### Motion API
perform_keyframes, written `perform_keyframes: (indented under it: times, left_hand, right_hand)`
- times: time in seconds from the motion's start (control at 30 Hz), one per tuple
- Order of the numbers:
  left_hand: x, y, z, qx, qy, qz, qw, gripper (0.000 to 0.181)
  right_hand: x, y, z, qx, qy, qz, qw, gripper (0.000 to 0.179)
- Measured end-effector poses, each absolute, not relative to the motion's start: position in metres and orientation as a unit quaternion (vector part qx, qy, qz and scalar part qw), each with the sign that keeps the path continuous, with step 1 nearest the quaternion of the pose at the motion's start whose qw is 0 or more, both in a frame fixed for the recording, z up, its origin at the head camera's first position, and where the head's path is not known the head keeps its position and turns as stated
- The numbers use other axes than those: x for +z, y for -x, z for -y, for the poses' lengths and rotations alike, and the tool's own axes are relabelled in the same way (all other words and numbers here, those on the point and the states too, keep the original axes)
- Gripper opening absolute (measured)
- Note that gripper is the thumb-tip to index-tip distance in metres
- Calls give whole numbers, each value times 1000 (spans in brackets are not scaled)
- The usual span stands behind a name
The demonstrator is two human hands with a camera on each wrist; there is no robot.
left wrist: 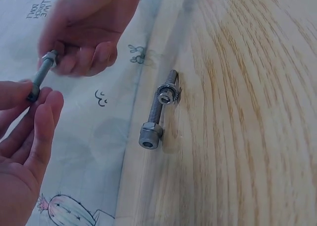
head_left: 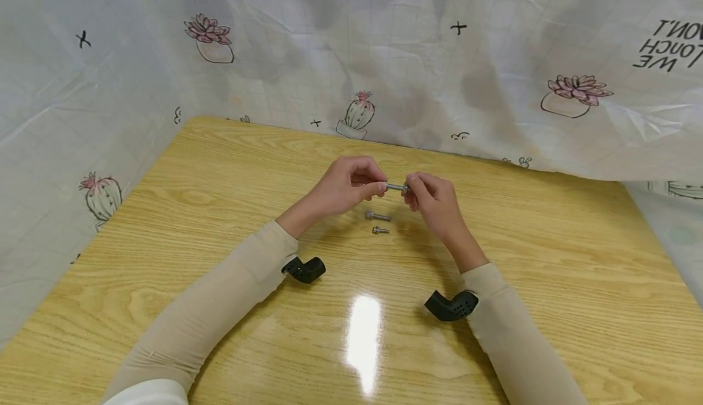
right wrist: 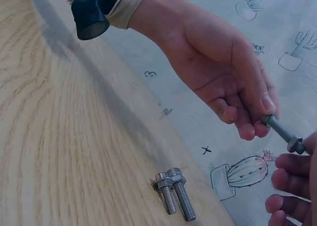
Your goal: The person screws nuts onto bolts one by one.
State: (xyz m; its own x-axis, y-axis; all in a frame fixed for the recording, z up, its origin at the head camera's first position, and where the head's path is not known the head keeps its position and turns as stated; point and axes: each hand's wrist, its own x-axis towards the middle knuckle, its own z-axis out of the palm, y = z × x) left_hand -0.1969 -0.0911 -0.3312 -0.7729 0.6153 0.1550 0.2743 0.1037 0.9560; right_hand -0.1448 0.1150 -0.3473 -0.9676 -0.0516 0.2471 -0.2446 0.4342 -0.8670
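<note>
Above the table, my left hand [head_left: 357, 182] pinches the head end of a bolt [head_left: 394, 186] between thumb and fingers. The bolt lies nearly level between both hands, its bare threads showing. A nut [right wrist: 295, 144] sits near the bolt's far end, where my right hand [head_left: 434, 200] pinches it with curled fingers. Below the hands, two other bolts lie on the table: a longer socket-head bolt [head_left: 379, 216] with a nut close under its head, and a shorter bolt [head_left: 381, 230] with a nut or collar by its head. The right fingertips partly hide the held bolt's tip.
The wood-grain table [head_left: 247, 167] reaches back to a white printed curtain [head_left: 406, 88] with cactus drawings. A black camera mount [head_left: 304, 269] is on the left wrist, and another black mount [head_left: 451, 305] is on the right. Light glares off the near tabletop.
</note>
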Motion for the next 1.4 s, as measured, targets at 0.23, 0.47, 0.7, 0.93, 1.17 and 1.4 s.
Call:
perform_keyframes:
  times: [0.23,0.47,0.7,0.93,1.17,1.4]
  left_hand:
    - [-331,198,93,600,-265,-742,138,5]
    - [-330,197,93,609,-267,-733,145,4]
    - [-330,197,90,602,-304,-723,149,4]
    - [-328,197,89,600,-288,-732,146,3]
    - [-327,198,91,611,-256,-737,137,4]
    - [-327,198,90,615,-257,-732,145,4]
  right_hand:
    - [-347,144,-114,544,-115,824,109,19]
    - [-349,145,-114,541,-114,826,111,17]
    - [-348,146,-116,531,-95,837,92,42]
    - [-348,147,-117,540,-89,832,96,37]
    - [-346,148,-117,558,-123,815,96,23]
    - [-346,148,-117,554,-114,819,95,16]
